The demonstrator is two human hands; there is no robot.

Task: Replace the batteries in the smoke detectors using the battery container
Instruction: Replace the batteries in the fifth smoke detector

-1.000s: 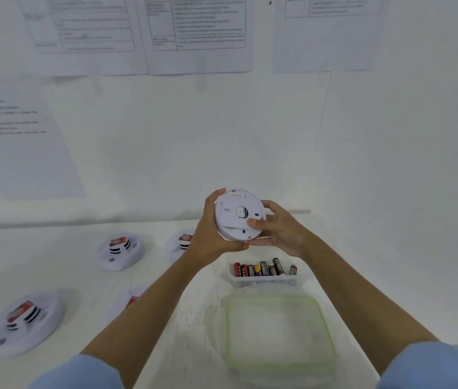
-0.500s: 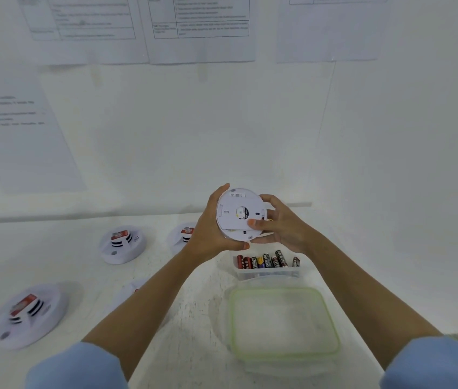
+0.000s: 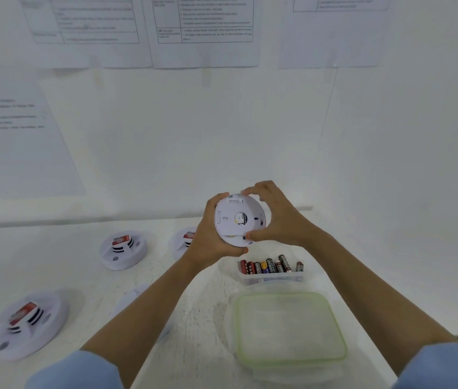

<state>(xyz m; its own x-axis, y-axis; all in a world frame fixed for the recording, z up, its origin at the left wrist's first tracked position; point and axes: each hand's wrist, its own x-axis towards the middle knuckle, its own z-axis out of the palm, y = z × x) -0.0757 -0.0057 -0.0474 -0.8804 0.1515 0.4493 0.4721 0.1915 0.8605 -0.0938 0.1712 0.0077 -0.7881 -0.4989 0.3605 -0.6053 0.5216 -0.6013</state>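
Note:
I hold a round white smoke detector (image 3: 237,220) in the air above the table, its flat back plate facing me. My left hand (image 3: 208,237) grips its left and lower edge. My right hand (image 3: 275,217) grips the right side, fingers curled over the top rim and thumb on the lower edge. Below it stands the clear battery container (image 3: 274,277) with several batteries (image 3: 271,266) upright in a row.
Smoke detectors lie on the white table: one far left (image 3: 30,322), one at the back (image 3: 122,249), one (image 3: 184,240) partly behind my left wrist, another under my left forearm. A green-rimmed clear lid (image 3: 289,327) lies in front of the container. Papers hang on the wall.
My right hand has shifted from the detector's lower right to wrap over its top rim. The detector's back plate has turned slightly in my hands.

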